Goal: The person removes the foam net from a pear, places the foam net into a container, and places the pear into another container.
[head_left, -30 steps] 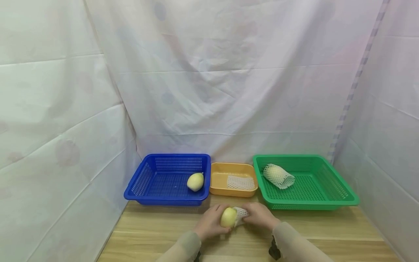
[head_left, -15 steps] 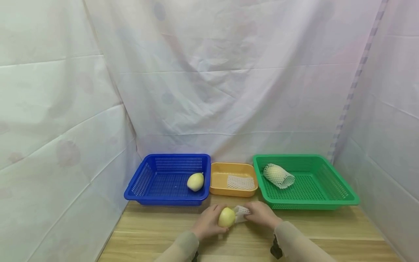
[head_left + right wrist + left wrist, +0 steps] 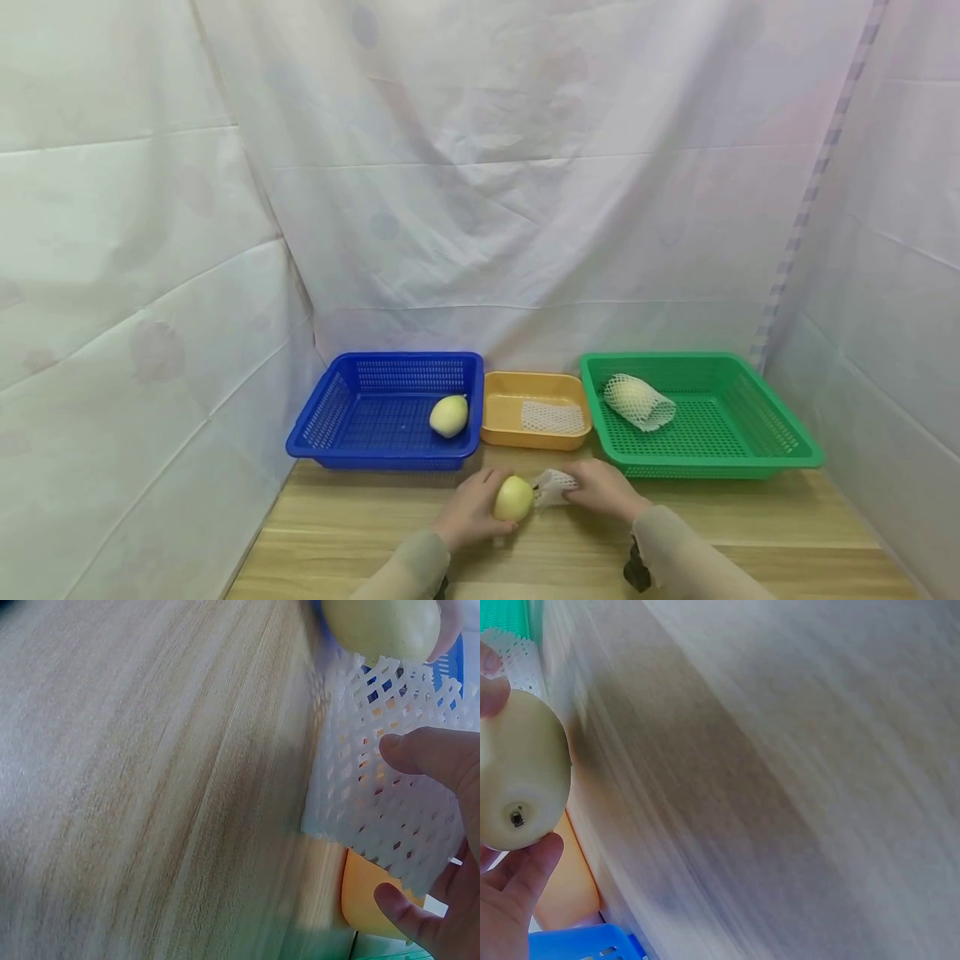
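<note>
My left hand (image 3: 471,510) grips a pale yellow pear (image 3: 513,499) low over the table, fingers on its far side and thumb on its near side. The left wrist view shows the dark dimple at one end of this pear (image 3: 525,765). To its right, my right hand (image 3: 603,490) holds a white foam net sleeve (image 3: 551,488). The thumb lies across the sleeve (image 3: 360,802) in the right wrist view, where the mesh edge reaches right to the pear (image 3: 382,626). The other fingers are partly hidden behind the mesh.
At the back left, a blue basket (image 3: 382,462) holds another bare pear (image 3: 448,416). An orange tray (image 3: 504,437) with a flat foam net (image 3: 551,417) stands in the middle. At the right, a green basket (image 3: 712,468) contains a pear in a foam net (image 3: 637,402).
My left hand has moved slightly left with the pear, drawing it away from the foam net sleeve. The right hand has shifted slightly right, and more of the sleeve shows between the hands.
</note>
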Available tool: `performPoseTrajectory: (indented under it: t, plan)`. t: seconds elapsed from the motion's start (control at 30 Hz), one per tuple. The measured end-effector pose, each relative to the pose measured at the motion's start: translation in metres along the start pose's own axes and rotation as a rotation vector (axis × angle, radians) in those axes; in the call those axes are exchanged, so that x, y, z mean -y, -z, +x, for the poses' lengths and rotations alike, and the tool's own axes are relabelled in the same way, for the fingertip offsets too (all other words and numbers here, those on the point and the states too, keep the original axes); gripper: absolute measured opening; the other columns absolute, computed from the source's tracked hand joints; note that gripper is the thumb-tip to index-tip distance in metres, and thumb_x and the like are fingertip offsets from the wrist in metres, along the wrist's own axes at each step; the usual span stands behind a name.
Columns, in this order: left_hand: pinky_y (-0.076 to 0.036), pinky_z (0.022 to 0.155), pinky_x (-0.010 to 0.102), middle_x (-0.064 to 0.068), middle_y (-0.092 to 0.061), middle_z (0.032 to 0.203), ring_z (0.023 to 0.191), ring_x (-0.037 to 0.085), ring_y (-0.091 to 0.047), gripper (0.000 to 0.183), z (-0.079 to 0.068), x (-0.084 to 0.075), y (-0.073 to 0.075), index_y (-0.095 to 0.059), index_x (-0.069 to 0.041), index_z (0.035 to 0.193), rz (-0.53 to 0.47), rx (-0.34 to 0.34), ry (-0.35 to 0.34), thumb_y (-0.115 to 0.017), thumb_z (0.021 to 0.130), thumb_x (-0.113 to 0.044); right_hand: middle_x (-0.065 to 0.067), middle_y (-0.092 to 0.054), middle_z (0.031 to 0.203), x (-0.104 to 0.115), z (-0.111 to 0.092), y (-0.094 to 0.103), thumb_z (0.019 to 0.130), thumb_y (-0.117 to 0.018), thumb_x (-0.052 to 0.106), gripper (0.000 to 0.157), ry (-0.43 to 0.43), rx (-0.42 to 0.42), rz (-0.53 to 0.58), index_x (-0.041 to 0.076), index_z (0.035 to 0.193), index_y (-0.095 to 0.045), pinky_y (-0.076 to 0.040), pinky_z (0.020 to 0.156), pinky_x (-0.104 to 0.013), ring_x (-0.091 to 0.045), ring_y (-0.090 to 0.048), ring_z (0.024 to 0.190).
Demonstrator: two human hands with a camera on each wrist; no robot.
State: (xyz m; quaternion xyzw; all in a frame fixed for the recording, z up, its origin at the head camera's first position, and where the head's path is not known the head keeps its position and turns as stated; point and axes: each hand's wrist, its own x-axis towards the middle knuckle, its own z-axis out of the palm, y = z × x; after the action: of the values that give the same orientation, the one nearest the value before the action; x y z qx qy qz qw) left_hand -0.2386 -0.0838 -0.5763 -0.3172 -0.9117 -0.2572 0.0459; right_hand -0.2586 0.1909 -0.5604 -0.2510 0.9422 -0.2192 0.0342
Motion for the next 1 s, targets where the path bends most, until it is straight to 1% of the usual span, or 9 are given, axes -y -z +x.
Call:
performPoseTrajectory:
  t: [0.23, 0.43, 0.53, 0.63, 0.87, 1.0]
  plan:
    - [-0.048, 0.090, 0.041, 0.002, -0.058, 0.123, 0.108, 0.020, -0.057, 0.077, -0.002, 0.002, -0.003, -0.050, -0.017, 0.134, 0.000, 0.009, 0.016, -0.084, 0.069, -0.039, 0.018, -0.056, 0.073, -0.001, -0.001, 0.000, 0.080, -0.074, 0.020, 0.010, -0.018, 0.008, 0.015, 0.021, 0.088, -0.069, -0.043, 0.057, -0.028, -0.003, -0.046, 0.061]
    - [-0.050, 0.085, 0.040, 0.003, -0.059, 0.121, 0.105, 0.020, -0.059, 0.079, -0.002, 0.004, -0.004, -0.050, -0.016, 0.135, 0.050, -0.007, 0.003, -0.082, 0.068, -0.043, 0.016, -0.063, 0.083, -0.002, -0.001, 0.002, 0.078, -0.077, 0.021, 0.022, -0.039, 0.013, 0.010, 0.018, 0.099, -0.071, -0.049, 0.065, -0.032, -0.002, -0.053, 0.070]
    - [-0.050, 0.082, 0.038, 0.003, -0.059, 0.120, 0.103, 0.019, -0.059, 0.079, -0.001, 0.003, -0.004, -0.049, -0.016, 0.135, 0.080, -0.012, 0.001, -0.081, 0.069, -0.044, 0.012, -0.065, 0.090, -0.001, -0.001, 0.003, 0.077, -0.078, 0.023, 0.030, -0.044, 0.005, 0.000, 0.015, 0.104, -0.070, -0.050, 0.070, -0.035, -0.004, -0.057, 0.077]
    - [-0.050, 0.081, 0.037, 0.003, -0.059, 0.120, 0.103, 0.018, -0.059, 0.079, -0.001, 0.003, -0.004, -0.048, -0.016, 0.136, 0.102, -0.008, 0.006, -0.079, 0.069, -0.043, 0.009, -0.066, 0.094, 0.001, -0.001, 0.005, 0.076, -0.079, 0.024, 0.034, -0.043, 0.001, -0.006, 0.014, 0.107, -0.068, -0.051, 0.073, -0.037, -0.007, -0.058, 0.081]
    - [-0.050, 0.082, 0.037, 0.005, -0.058, 0.122, 0.104, 0.019, -0.058, 0.080, -0.001, 0.003, -0.006, -0.046, -0.013, 0.138, 0.120, -0.009, 0.006, -0.077, 0.070, -0.042, 0.005, -0.066, 0.099, 0.004, -0.001, 0.009, 0.076, -0.079, 0.026, 0.040, -0.039, -0.015, -0.020, 0.012, 0.112, -0.066, -0.050, 0.075, -0.038, -0.012, -0.060, 0.087]
    - [-0.050, 0.081, 0.037, 0.005, -0.058, 0.123, 0.105, 0.020, -0.058, 0.080, -0.001, 0.003, -0.007, -0.046, -0.013, 0.139, 0.118, 0.003, 0.019, -0.077, 0.071, -0.043, 0.004, -0.067, 0.103, 0.005, -0.002, 0.011, 0.077, -0.079, 0.027, 0.040, -0.048, -0.010, -0.006, 0.012, 0.113, -0.067, -0.050, 0.080, -0.041, -0.015, -0.061, 0.093]
